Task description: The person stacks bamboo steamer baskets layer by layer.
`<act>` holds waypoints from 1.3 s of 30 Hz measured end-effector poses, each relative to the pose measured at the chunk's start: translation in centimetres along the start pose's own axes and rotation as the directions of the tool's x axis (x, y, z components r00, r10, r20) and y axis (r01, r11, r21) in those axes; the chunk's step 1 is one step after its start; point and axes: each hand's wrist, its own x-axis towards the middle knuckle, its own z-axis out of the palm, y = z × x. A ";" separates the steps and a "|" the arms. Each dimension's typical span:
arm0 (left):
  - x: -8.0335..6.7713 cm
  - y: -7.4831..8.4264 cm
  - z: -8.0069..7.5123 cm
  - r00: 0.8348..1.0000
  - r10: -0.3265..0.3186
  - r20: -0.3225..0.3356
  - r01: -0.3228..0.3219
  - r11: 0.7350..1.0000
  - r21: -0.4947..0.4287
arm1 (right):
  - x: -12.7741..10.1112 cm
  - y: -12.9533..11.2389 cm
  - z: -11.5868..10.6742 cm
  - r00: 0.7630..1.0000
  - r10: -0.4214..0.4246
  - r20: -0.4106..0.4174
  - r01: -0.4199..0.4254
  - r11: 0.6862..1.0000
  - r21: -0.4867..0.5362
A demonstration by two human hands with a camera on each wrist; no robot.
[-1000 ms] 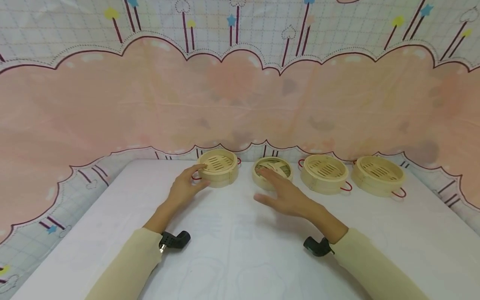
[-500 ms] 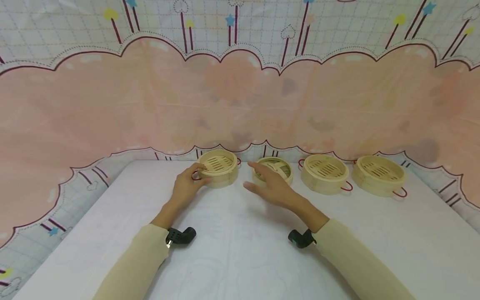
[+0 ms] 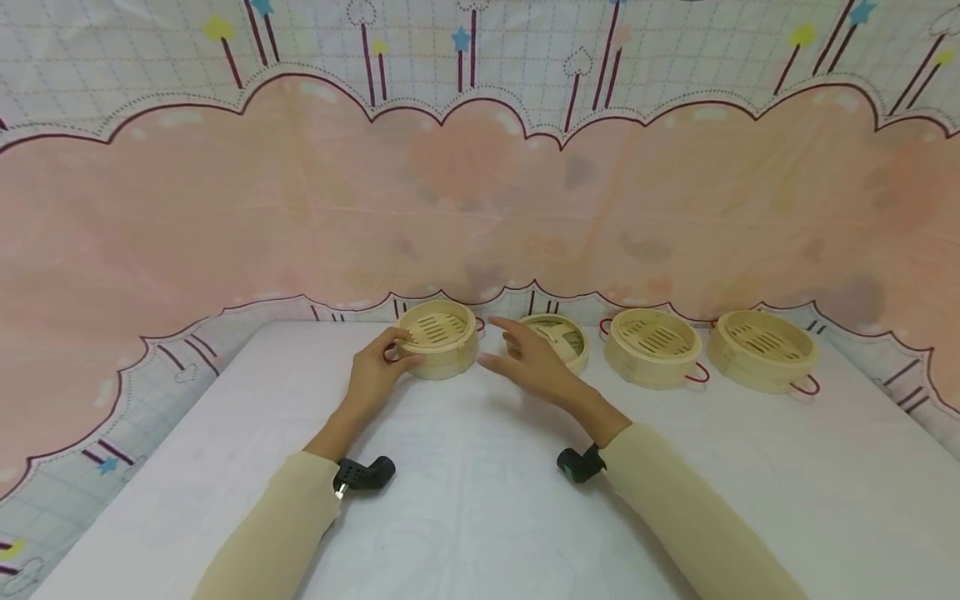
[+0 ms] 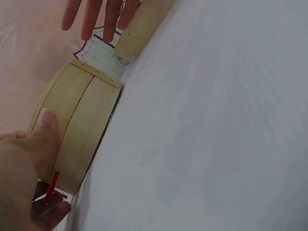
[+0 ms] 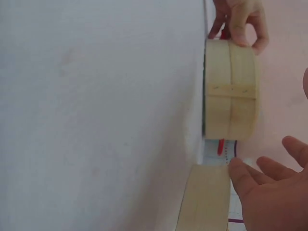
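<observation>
Round bamboo steamer point(image 3: 442, 354), slotted top, at the desk's point(image 3: 465, 500) far edge; red handles point(image 3: 480, 324) aligned near-left to far-right. Left hand point(image 3: 372, 371): nearer, gripping its left side. Right hand point(image 3: 534, 362): fingers spread, holding nothing, just right, apart, partly before a second steamer point(image 3: 570, 342).

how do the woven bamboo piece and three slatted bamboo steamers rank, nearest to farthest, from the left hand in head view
1. Leftmost slatted bamboo steamer: gripped by the left hand.
2. Woven bamboo piece: next rightward, partly behind the right hand.
3. Middle slatted bamboo steamer: further right.
4. Rightmost slatted bamboo steamer: right end.
</observation>
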 end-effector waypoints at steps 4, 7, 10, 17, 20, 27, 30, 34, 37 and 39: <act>-0.1 0.2 -0.2 1.000 -0.011 0.010 0.011 1.000 -0.014 | 0.6 -0.2 0.7 1.000 -0.018 0.012 0.018 1.000 -0.012; -0.1 0.2 -0.3 1.000 -0.002 0.021 0.002 1.000 -0.018 | 0.9 -0.4 1.3 0.999 -0.041 0.016 0.041 0.999 -0.030; -0.2 0.2 -0.3 0.999 0.010 0.034 -0.009 0.999 -0.038 | 1.1 -0.6 1.8 0.999 -0.044 0.004 0.044 0.998 -0.038; -0.1 0.5 -0.5 0.998 0.010 0.064 -0.006 0.998 -0.068 | 1.5 -0.8 2.1 0.998 -0.054 -0.012 0.053 0.996 -0.076; 0.0 0.4 -0.7 0.997 0.007 0.074 -0.002 0.997 -0.074 | 1.5 -0.8 2.1 0.999 -0.038 -0.018 0.036 0.994 -0.104; 0.0 0.4 -1.2 0.995 0.032 0.090 -0.025 0.997 -0.080 | 1.8 -0.5 2.0 0.998 0.027 -0.057 -0.029 0.999 -0.032; -0.1 0.5 -1.5 0.994 0.038 0.106 -0.030 0.996 -0.081 | 2.0 -0.3 2.0 0.995 0.062 -0.078 -0.058 0.997 0.046; -0.2 0.6 -1.7 0.991 0.032 0.131 -0.021 0.996 -0.083 | 2.0 -0.1 1.9 0.994 0.071 -0.089 -0.060 0.992 0.115; -0.3 0.6 -1.9 0.990 0.040 0.138 -0.028 0.996 -0.086 | 2.0 -0.1 1.9 0.995 0.054 -0.083 -0.040 0.986 0.159; -0.3 0.7 -2.0 0.989 0.049 0.142 -0.036 0.995 -0.094 | 1.9 -0.1 1.8 0.996 0.042 -0.073 -0.028 0.981 0.190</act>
